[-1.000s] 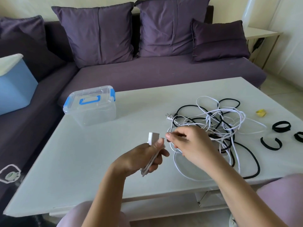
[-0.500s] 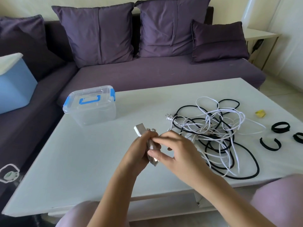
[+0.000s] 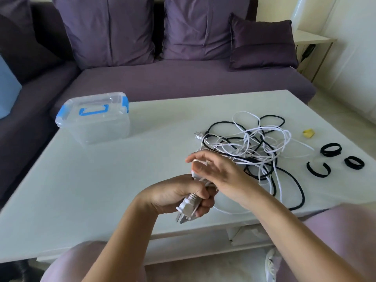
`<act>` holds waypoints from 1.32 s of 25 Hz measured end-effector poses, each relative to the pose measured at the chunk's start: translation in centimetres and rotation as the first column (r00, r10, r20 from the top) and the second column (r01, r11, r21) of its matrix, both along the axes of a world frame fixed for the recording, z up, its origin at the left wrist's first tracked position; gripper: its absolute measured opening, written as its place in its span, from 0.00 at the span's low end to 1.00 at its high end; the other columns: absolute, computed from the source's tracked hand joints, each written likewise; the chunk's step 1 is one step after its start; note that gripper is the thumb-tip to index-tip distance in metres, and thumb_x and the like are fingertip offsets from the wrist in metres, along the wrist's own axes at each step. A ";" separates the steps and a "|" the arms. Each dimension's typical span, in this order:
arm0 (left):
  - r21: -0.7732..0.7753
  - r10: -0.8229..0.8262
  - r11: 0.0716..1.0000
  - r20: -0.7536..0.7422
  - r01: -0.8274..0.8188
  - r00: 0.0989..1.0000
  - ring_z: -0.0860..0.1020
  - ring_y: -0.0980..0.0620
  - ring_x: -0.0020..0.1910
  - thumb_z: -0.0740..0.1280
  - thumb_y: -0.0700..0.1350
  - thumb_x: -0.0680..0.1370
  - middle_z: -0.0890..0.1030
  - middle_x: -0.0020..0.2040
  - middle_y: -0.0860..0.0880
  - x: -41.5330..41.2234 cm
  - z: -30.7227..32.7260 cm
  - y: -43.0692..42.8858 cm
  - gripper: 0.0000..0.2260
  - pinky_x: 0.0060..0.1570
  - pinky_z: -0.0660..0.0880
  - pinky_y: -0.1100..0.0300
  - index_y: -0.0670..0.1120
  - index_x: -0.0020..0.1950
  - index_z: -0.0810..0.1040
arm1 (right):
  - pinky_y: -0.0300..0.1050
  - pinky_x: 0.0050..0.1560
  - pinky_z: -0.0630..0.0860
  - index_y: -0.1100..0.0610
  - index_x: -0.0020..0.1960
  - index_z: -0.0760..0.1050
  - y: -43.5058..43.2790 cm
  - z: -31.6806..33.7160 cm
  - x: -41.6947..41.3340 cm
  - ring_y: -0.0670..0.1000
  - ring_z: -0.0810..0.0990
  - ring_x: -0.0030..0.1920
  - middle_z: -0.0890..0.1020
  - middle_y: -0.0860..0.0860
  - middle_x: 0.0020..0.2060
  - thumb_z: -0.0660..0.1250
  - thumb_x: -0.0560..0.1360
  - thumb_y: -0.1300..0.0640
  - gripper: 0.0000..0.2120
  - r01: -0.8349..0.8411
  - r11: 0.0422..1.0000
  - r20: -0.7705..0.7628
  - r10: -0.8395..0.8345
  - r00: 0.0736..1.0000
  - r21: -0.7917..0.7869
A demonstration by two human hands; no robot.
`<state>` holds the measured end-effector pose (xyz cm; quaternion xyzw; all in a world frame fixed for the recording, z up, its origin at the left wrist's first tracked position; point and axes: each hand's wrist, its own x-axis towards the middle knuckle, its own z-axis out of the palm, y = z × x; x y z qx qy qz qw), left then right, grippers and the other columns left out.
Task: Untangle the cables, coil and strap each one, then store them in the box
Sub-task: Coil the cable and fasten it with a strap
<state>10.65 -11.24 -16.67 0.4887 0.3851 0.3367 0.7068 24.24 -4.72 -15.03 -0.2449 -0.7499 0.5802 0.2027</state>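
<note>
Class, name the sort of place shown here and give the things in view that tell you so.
Probably a home living room: a purple sofa with loose cushions behind a low white coffee table.

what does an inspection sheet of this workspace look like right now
surface: white table, glossy top.
job's things: clear box, lid on, far left; three black straps near the right edge, around nothing.
clutter: yellow scrap beyond the straps.
grippers: left hand grips the white cable at its plug end; right hand open, a white strand across its fingers.
cables: tangle of white and black cables, none strapped.
surroundings: purple sofa with cushions behind; side table far right.
</note>
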 end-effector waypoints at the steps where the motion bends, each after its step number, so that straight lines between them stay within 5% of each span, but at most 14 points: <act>1: -0.010 -0.013 1.000 0.001 0.013 1.000 0.71 0.52 0.27 0.61 0.42 0.67 0.71 0.30 0.46 0.4 0.0 0.2 0.04 0.28 0.68 0.63 0.43 0.34 0.68 | 0.34 0.40 0.71 0.55 0.51 0.78 0.1 0.1 -0.1 0.41 0.78 0.37 0.79 0.44 0.35 0.66 0.68 0.44 0.18 0.025 1.000 -0.022 -0.025 0.999 -0.011; 4: -0.052 0.009 0.999 0.135 -0.002 0.991 0.70 0.51 0.26 0.61 0.42 0.67 0.70 0.29 0.46 0.0 0.5 0.3 0.04 0.27 0.67 0.65 0.44 0.33 0.71 | 0.37 0.35 0.66 0.60 0.40 0.75 0.2 0.3 -1.5 0.45 0.71 0.33 0.72 0.47 0.29 0.73 0.69 0.47 0.16 0.064 0.995 -0.098 -0.071 0.993 -0.071; 9: -0.098 0.159 0.986 0.284 -0.137 0.945 0.70 0.54 0.26 0.62 0.43 0.66 0.70 0.28 0.49 -0.4 1.3 0.6 0.05 0.28 0.68 0.64 0.45 0.30 0.72 | 0.38 0.32 0.62 0.58 0.36 0.69 0.8 0.9 -2.8 0.46 0.65 0.30 0.66 0.50 0.28 0.67 0.71 0.52 0.12 0.067 0.997 -0.202 -0.071 0.977 -0.030; 17: 0.012 0.296 0.954 0.095 -0.298 0.951 0.76 0.49 0.30 0.65 0.47 0.66 0.77 0.31 0.43 1.7 0.8 2.9 0.07 0.35 0.74 0.61 0.44 0.32 0.76 | 0.37 0.18 0.66 0.64 0.38 0.69 2.4 0.2 -1.1 0.51 0.66 0.16 0.67 0.46 0.17 0.66 0.74 0.57 0.13 0.399 0.905 -0.124 -0.417 0.900 -0.149; 23: 0.306 0.479 0.865 -0.268 -0.398 0.836 0.73 0.50 0.32 0.66 0.49 0.73 0.76 0.31 0.45 3.7 1.9 5.0 0.14 0.35 0.69 0.62 0.41 0.33 0.75 | 0.45 0.30 0.65 0.55 0.27 0.62 5.0 0.5 0.6 0.52 0.65 0.27 0.64 0.46 0.21 0.66 0.69 0.54 0.17 0.542 0.820 -0.188 -0.571 0.799 -0.184; 28: 0.464 0.527 0.798 -0.226 -0.385 0.819 0.68 0.51 0.34 0.62 0.52 0.76 0.71 0.35 0.44 7.3 1.8 7.6 0.17 0.35 0.65 0.60 0.38 0.39 0.73 | 0.46 0.35 0.63 0.57 0.30 0.60 7.8 0.9 3.8 0.53 0.63 0.33 0.63 0.52 0.28 0.65 0.69 0.54 0.16 0.667 0.700 -0.216 -0.713 0.667 -0.255; 30: 0.484 0.551 0.776 -0.209 -0.404 0.808 0.69 0.51 0.34 0.60 0.53 0.78 0.71 0.35 0.45 8.9 1.5 8.3 0.20 0.35 0.67 0.59 0.36 0.43 0.74 | 0.48 0.37 0.67 0.61 0.33 0.66 9.1 0.7 5.8 0.54 0.68 0.33 0.67 0.56 0.30 0.66 0.70 0.49 0.18 0.663 0.700 -0.213 -0.713 0.668 -0.266; 33: 0.513 0.583 0.771 -0.330 -0.378 0.742 0.69 0.56 0.34 0.59 0.56 0.80 0.72 0.35 0.50 10.5 0.9 9.1 0.21 0.37 0.68 0.59 0.36 0.48 0.76 | 0.50 0.48 0.75 0.61 0.42 0.77 12.7 -0.5 10.7 0.54 0.77 0.41 0.79 0.53 0.37 0.64 0.74 0.49 0.15 0.755 0.655 -0.061 -0.753 0.656 0.037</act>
